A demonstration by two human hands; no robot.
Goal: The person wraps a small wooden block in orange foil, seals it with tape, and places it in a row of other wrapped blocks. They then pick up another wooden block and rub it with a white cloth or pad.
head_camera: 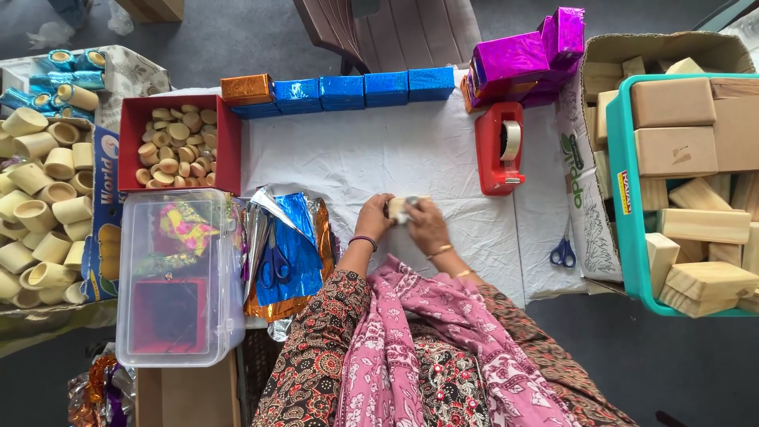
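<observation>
While both hands close on the small wooden block (402, 207) at the middle of the white cloth (395, 158), I'd keep my left hand (373, 217) and right hand (427, 224) pinching its ends firmly (the block looks smooth, pale, squarish); crinkly blue foil sheets (288, 245) lie nearby, beside the red tape dispenser (498, 150).

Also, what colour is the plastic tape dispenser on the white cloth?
Red; the plastic tape dispenser shows best in the head view, on the white cloth.
</observation>
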